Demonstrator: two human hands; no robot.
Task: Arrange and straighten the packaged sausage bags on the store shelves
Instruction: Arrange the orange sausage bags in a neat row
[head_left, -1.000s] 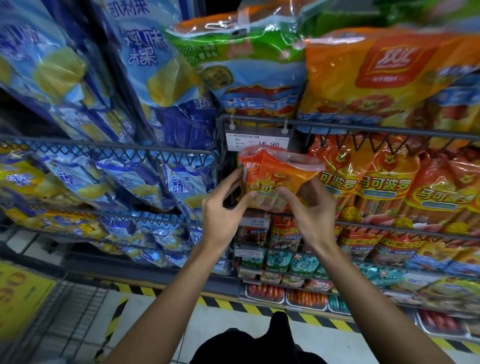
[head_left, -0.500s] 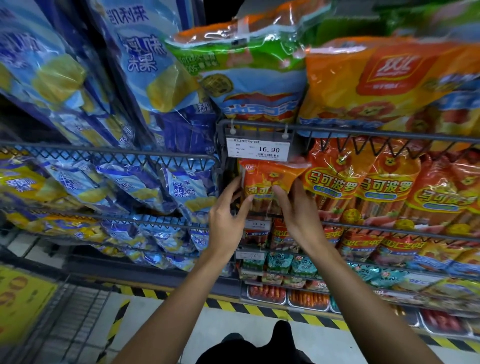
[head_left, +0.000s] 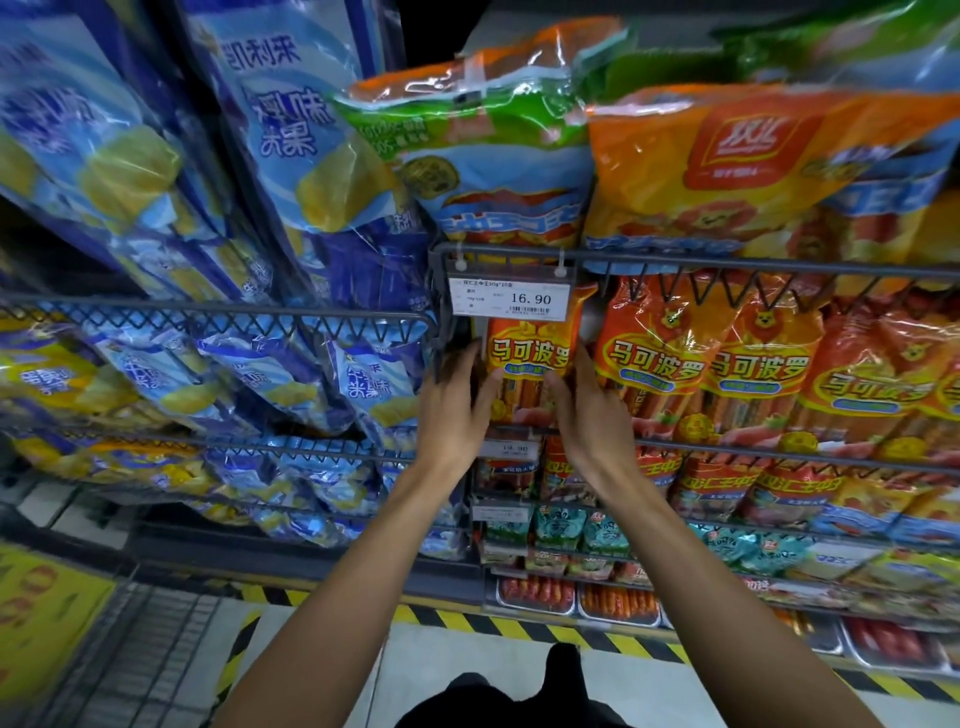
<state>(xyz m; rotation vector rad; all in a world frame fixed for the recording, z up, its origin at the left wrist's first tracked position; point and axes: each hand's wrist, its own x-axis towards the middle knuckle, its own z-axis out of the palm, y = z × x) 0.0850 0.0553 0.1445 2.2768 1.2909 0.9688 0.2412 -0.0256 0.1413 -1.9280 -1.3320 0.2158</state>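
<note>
On the wire shelf (head_left: 727, 258), left hand (head_left: 457, 400) and right hand (head_left: 587, 410), fingers straight, press an upright sausage bag (head_left: 530, 364).

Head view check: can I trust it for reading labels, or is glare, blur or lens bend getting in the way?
Head view: the price tag and the held sausage bag between the left hand and right hand read sharp; glare streaks the green-topped bag; edges blur, and the shelf rail bows from wide-angle distortion.

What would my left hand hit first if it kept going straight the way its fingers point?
Probably the dark wire shelf frame just above the left hand, beside the orange sausage bag both hands flank. Depth is unclear, so it may slide behind it.
</note>
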